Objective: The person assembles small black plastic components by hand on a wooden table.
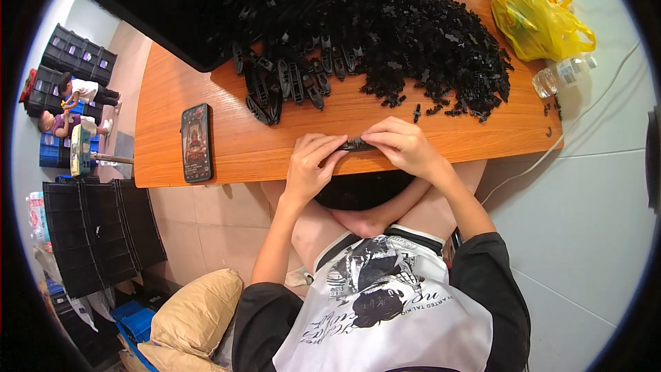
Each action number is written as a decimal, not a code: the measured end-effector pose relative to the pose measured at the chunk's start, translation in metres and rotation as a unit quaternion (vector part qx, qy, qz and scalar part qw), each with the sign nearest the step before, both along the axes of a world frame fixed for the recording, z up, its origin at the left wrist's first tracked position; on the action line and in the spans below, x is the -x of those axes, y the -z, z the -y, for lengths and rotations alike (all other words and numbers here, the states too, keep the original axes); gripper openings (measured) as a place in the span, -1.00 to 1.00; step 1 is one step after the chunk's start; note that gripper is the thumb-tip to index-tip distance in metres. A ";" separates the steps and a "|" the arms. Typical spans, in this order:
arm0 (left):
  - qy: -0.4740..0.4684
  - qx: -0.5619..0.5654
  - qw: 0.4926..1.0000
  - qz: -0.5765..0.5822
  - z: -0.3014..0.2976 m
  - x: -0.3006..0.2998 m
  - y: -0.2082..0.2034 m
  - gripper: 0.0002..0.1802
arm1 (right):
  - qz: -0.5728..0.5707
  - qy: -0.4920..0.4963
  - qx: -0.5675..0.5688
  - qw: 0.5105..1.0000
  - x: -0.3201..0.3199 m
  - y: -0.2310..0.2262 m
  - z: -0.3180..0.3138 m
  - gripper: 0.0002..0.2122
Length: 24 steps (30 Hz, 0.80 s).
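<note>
Between my two hands, at the table's near edge, is a small black plastic part (355,145), long and narrow. My left hand (313,162) pinches its left end, and my right hand (406,145) grips the right end with thumb and fingers. The fingertips cover much of it, so its exact shape is hidden. Just beyond my hands lie several boat-shaped black plastic pieces (292,81). Farther right spreads a large heap of small black plastic parts (447,48), with one loose small piece (417,112) close to my right hand.
A phone (197,143) with a lit screen lies left on the wooden table (165,96). A black tray (158,0) stands at the back left. At the right are a yellow plastic bag (537,17) and a clear bottle (564,74). Two children (82,103) are near crates at far left.
</note>
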State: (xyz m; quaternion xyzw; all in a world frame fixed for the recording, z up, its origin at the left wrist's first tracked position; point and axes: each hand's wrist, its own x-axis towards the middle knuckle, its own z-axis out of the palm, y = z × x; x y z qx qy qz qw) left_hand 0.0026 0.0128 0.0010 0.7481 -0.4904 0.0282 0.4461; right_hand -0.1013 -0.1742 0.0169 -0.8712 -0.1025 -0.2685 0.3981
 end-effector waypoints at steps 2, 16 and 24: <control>-0.001 0.004 1.000 -0.010 -0.001 -0.001 0.001 -0.69 | 0.012 -0.005 0.033 0.999 -0.002 0.003 -0.003 -0.82; -0.006 0.016 1.000 -0.026 -0.001 0.000 0.002 -0.66 | 0.044 0.042 0.180 0.982 0.001 0.000 -0.016 -0.79; 0.033 -0.027 0.994 0.104 0.000 0.001 0.000 -0.63 | 0.033 0.082 0.214 0.973 0.009 0.000 -0.028 -0.85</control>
